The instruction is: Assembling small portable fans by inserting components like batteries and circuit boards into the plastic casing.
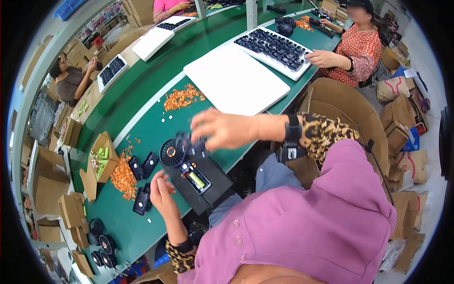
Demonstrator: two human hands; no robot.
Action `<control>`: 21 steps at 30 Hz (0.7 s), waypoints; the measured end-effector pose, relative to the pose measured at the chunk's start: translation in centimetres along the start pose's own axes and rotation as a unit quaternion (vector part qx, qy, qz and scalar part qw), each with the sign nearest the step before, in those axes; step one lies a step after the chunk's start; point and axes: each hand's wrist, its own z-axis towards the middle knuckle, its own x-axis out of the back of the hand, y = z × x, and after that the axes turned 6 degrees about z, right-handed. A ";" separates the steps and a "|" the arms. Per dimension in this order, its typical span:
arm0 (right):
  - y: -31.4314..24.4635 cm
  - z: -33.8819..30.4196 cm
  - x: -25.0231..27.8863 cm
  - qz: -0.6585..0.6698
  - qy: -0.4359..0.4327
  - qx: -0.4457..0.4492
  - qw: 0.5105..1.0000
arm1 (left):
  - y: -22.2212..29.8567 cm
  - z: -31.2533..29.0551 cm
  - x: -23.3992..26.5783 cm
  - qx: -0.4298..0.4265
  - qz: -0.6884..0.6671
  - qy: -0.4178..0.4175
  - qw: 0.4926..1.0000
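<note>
A handheld fan lies on a black block (187,191) at the table edge, its round dark head (172,152) showing an orange centre. Its handle (204,186) is opened up, with a green battery (196,179) inside. Over the far side of the block hovers my right hand (215,128), smeared by motion. Dark plastic pieces (191,146) show blurred beneath its fingers; whether it grips them is unclear. My left hand (163,191) is at the block's left side, fingers loosely bent and apart, holding nothing. Beside it lie dark handle shells (142,199).
Orange small parts (124,175) are heaped at left, with another pile (182,98) farther off. A carton (105,158) holds green batteries. Fan heads (108,244) stand lower left. Beyond are a white foam sheet (236,80) and a filled tray (272,49), touched by a co-worker's hand (324,59).
</note>
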 end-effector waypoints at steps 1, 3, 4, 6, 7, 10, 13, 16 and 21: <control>-2.0 -0.2 -0.3 0.004 -0.025 0.022 0.999 | 1.4 0.1 -0.1 0.049 -0.024 -0.056 0.997; -4.3 -0.8 -1.4 -0.014 -0.028 0.075 0.997 | 2.5 0.2 -0.3 0.057 0.000 -0.159 0.986; -5.2 -1.0 -1.7 -0.051 -0.052 0.091 0.993 | 2.1 0.2 0.0 0.050 0.016 -0.184 0.982; -6.4 -1.3 -2.1 -0.044 -0.073 0.094 0.992 | 2.0 -0.3 0.1 0.049 0.034 -0.203 0.977; -6.7 -1.6 -2.4 -0.047 -0.080 0.099 0.991 | 2.4 -0.5 -0.2 0.066 0.010 -0.176 0.982; -7.5 -1.9 -2.7 -0.073 -0.081 0.112 0.988 | 2.5 -1.0 -0.2 0.077 0.017 -0.180 0.980; -8.4 -1.7 -2.8 -0.065 -0.082 0.116 0.988 | 2.2 -1.3 0.1 0.064 0.057 -0.197 0.977; -8.6 -2.5 -2.4 -0.018 -0.061 0.066 0.996 | 1.5 -1.1 -0.1 0.062 0.077 -0.218 0.971; -1.6 -11.1 4.7 -0.128 0.137 -0.280 0.941 | 1.6 -1.8 0.6 0.024 0.083 -0.186 0.979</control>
